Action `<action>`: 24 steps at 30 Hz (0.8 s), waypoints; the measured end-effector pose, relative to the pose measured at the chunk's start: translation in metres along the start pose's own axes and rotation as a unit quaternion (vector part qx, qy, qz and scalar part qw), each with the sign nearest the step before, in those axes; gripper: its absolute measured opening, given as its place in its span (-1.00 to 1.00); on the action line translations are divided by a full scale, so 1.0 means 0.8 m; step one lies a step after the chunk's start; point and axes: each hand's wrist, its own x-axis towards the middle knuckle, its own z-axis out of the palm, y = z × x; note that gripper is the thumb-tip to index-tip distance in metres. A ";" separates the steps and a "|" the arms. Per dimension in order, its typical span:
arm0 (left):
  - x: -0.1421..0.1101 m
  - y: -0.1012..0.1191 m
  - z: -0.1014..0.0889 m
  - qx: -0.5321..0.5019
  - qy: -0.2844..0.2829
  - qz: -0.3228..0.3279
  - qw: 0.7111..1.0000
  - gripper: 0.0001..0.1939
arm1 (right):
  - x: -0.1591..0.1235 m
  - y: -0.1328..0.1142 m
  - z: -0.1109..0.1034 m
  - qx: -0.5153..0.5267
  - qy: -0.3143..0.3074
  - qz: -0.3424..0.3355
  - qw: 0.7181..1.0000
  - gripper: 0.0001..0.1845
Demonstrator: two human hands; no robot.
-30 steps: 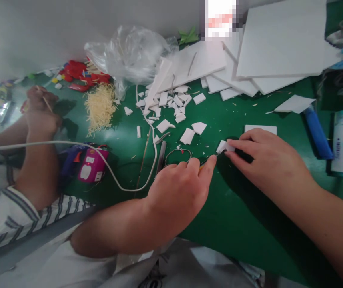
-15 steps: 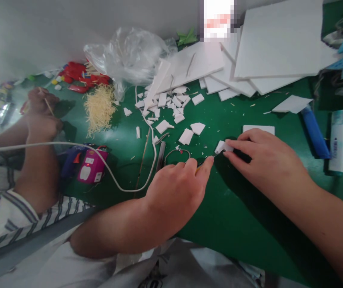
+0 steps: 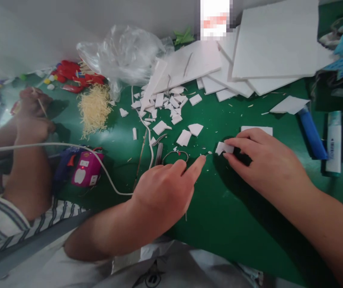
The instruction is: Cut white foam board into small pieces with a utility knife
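Note:
Between the thumb and fingers of my right hand (image 3: 267,160) is a small white foam piece (image 3: 224,148) with a notched left edge. My left hand (image 3: 167,186) is closed round a slim tool (image 3: 206,155), its index finger stretched along it. Only the thin tip shows past the finger; the rest is hidden. That tip is apart from the foam piece, to its left. Tiny white crumbs lie between the hands. A thin grey cord loop (image 3: 175,153) and a grey metal strip (image 3: 159,153) lie beyond my left hand. A white foam block (image 3: 259,130) lies partly behind my right hand.
White foam offcuts (image 3: 175,105) lie in front of foam sheets (image 3: 275,44) at the back. A white cable (image 3: 113,182) crosses near a magenta box (image 3: 86,169). On the right are a blue cutter (image 3: 313,134) and a glue stick (image 3: 333,142). Another person's hands (image 3: 36,116) work at left.
My left hand has moved left with the tool, away from the foam piece. The foam piece now shows a more notched left edge. My right hand keeps hold of it.

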 end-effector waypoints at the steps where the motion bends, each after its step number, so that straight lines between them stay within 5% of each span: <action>1: 0.000 0.000 -0.001 -0.002 0.000 -0.005 1.000 -0.50 | 0.000 -0.001 0.000 0.000 0.001 0.002 1.000 -0.74; 10: 0.010 -0.001 0.002 0.029 -0.043 -0.044 0.998 -0.47 | -0.002 -0.002 -0.003 0.026 -0.012 0.014 1.000 -0.65; 24: 0.013 0.007 0.007 -0.043 -0.049 0.001 0.998 -0.48 | -0.004 0.004 0.003 0.034 0.000 0.004 0.999 -0.75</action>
